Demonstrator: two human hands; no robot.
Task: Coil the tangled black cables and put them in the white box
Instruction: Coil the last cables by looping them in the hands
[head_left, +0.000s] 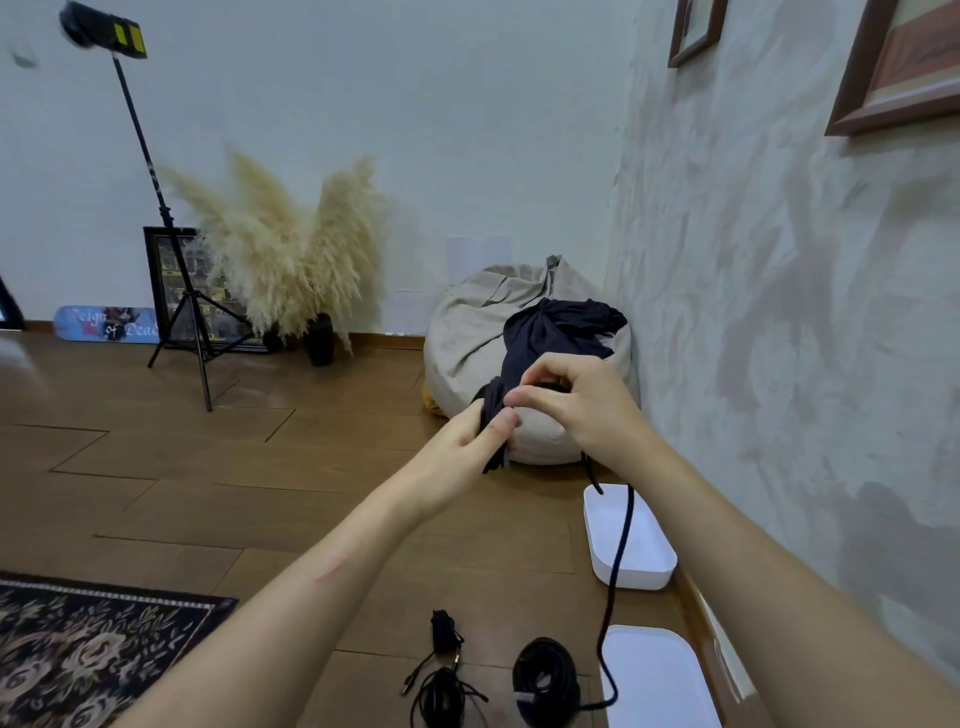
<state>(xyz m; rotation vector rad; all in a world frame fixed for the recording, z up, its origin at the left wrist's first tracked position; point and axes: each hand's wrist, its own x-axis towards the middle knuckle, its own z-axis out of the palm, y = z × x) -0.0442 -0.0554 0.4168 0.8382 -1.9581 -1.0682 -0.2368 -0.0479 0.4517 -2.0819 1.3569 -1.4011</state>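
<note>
Both hands are raised at mid-frame, in front of the beanbag (467, 332), so the cable can hang free and be wound without dragging on other things. The left hand (462, 444) serves as the anchor: its fingers (501, 423) and thumb are clamped round a bunched black coil (492, 410), whose loops poke out below the fist. The right hand (582, 405), just to the right and nearly touching the left, has its fingers curled together and pinching the cable where it meets the coil, apparently laying on the next turn. From under that hand the loose tail (621, 551) drops straight down across the open white box (644, 574), passes the edge of the lid (660, 675) at lower right and ends in a bend on the floor (260, 519). So the wound part sits inside the left grip, the feed runs through the right fingertips, and a fair stretch remains unwound. The box stands directly beneath the hands, likely so a finished coil can be lowered in; it looks to hold nothing yet. Along the bottom of the frame lie a thick coil (545, 675), a thinner bundle (441, 696) and a small wrapped one (442, 631), well apart from both hands, none in the box.
</note>
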